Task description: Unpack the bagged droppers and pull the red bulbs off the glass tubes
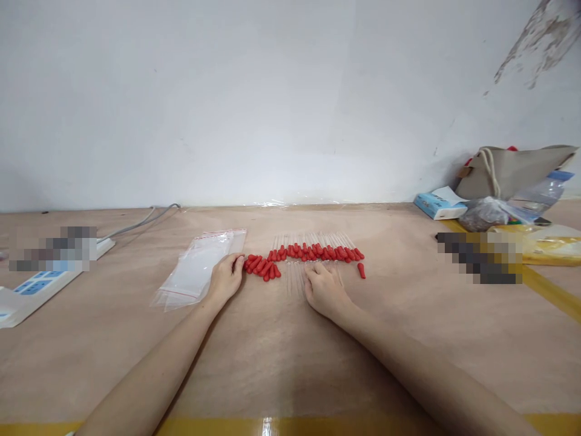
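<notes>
Red rubber dropper bulbs (pixel 258 264) lie in a loose pile at the middle of the table. Beside the pile's left end is my left hand (pixel 227 278), its fingers curled together; whatever they may hold is hidden. Behind, a row of clear thin glass tubes (pixel 336 238) has red bulbs (pixel 313 250) at the near ends. More clear glass tubes (pixel 295 278) without bulbs lie in front of that row. Over these rests my right hand (pixel 325 289), fingers bent and closed down on the glass tubes. A single red bulb (pixel 361 270) lies apart on the right.
Clear zip bags (pixel 193 266) lie stacked left of my left hand. A white power strip (pixel 59 275) with a grey cable is farther left. At the back right are a blue tissue box (pixel 439 204), a grey cloth bag (pixel 521 172) and plastic bags (pixel 485 212). A wall closes the back.
</notes>
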`<state>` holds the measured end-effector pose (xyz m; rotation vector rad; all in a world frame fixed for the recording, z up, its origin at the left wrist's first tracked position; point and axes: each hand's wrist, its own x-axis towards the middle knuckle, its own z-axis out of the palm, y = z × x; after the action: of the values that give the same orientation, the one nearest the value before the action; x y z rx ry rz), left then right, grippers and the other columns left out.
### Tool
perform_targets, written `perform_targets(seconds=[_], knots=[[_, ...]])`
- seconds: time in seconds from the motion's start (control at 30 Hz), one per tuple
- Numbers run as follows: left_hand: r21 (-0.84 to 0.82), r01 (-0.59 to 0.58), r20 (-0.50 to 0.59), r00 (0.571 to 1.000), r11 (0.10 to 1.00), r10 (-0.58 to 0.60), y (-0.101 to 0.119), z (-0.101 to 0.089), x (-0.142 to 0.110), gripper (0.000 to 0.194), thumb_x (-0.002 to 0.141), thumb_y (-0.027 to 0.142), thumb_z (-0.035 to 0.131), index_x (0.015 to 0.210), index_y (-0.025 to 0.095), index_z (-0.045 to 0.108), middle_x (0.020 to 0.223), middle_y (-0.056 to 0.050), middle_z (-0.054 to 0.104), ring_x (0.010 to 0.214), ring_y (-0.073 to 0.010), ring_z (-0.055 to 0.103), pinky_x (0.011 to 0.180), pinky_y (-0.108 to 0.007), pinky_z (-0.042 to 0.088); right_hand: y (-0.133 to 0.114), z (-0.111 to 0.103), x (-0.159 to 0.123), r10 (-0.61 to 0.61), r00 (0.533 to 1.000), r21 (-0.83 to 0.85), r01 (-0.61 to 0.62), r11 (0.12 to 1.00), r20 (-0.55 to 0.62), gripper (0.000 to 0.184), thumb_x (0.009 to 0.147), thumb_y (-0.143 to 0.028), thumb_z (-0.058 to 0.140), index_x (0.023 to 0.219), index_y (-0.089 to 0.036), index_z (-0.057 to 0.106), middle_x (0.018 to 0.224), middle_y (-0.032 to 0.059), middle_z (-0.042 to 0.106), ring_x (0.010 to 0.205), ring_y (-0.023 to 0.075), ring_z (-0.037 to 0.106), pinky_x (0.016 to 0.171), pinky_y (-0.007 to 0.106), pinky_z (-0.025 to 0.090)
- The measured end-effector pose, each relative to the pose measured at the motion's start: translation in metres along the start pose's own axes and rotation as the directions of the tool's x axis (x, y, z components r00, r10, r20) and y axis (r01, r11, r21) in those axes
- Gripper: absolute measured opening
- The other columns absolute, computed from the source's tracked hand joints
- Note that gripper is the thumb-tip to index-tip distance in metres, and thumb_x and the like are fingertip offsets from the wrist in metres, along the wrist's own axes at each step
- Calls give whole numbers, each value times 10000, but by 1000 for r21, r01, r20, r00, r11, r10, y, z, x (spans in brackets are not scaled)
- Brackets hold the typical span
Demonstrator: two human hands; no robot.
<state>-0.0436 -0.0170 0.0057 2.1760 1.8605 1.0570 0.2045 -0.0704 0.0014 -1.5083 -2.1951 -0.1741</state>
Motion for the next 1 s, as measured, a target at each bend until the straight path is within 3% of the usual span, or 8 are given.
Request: perform_targets(seconds=[0.23,0.33,0.43,0.53,0.67,0.8,0.93,1.0], knots=[[-8,30,35,999,1000,-30,0,0,0,321,826,336,356,954,178,603,884,-60,657,817,-203,599,743,-312,446,-10,-4,0,55,998,29,-55,998,12,228,846,-240,358,749,-163,549,745,54,554,695,152,497,663,298,250],[-18,36,38,999,999,-35,0,0,0,325,832,336,351,983,173,589,901,-63,652,830,-203,597,756,-317,446,2,-7,6,120,988,64,-114,991,-97,243,844,-226,358,771,-174,584,737,39,572,700,138,508,690,302,237],[-20,49,37,998,999,-48,-2,2,0,330,839,331,344,1016,168,569,918,-68,644,851,-208,591,772,-331,444,22,-10,16,228,941,51,-222,974,-251,202,805,-272,428,813,-182,609,760,46,594,707,152,514,696,314,231],[-35,34,12,999,999,-33,-5,4,0,331,843,327,339,1038,165,551,951,-79,619,859,-207,578,782,-342,444,39,-10,26,285,909,-6,-301,954,-303,244,771,-383,481,768,-190,631,741,64,591,697,176,502,684,332,234],[0,-44,-140,989,999,44,-5,4,-1,317,838,312,361,1032,157,558,967,-101,549,908,-218,523,801,-359,437,43,-4,34,289,922,-60,-314,948,-259,315,778,-448,472,694,-204,653,735,74,579,706,190,489,679,354,234],[112,-133,-302,940,985,161,2,1,-4,270,828,273,405,1006,164,578,1006,-108,506,999,-242,447,891,-398,368,38,-2,37,310,923,-48,-328,943,-226,301,805,-394,462,690,-207,667,757,79,579,728,193,486,685,363,231],[152,-257,-333,896,954,294,14,-4,-9,219,809,246,459,972,180,590,1019,-94,516,998,-234,450,907,-392,347,39,-11,33,356,889,30,-363,931,-288,290,819,-374,447,724,-213,669,755,60,583,703,170,487,717,370,237],[148,-338,-307,878,930,368,22,-5,-13,209,800,232,481,971,189,592,1016,-85,530,990,-226,462,904,-382,350,43,-19,25,339,887,106,-322,941,-313,264,820,-368,451,786,-223,669,746,48,579,707,164,493,720,352,256]])
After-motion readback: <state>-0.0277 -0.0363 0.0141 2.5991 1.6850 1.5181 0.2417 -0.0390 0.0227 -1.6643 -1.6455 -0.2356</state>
